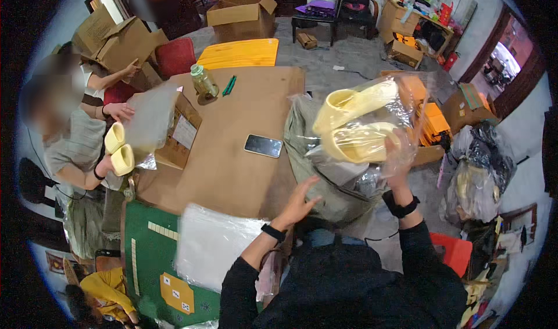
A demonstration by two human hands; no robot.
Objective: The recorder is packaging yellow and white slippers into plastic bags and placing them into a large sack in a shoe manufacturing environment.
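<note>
A pair of pale yellow slippers lies inside a transparent plastic bag, raised over the right side of the table. My right hand grips the bag beside the heel of the lower slipper, its fingers partly behind the film. With fingers spread and nothing in them, my left hand hovers by the table's near right edge. Below the bagged pair is a grey-green sack, draped at the table's edge. Close to my left wrist lies a stack of transparent plastic bags.
Across the brown table are a phone, a bottle and green pens. A co-worker at left holds yellow slippers and a plastic bag by a carton. Right of me stands a box of orange packages.
</note>
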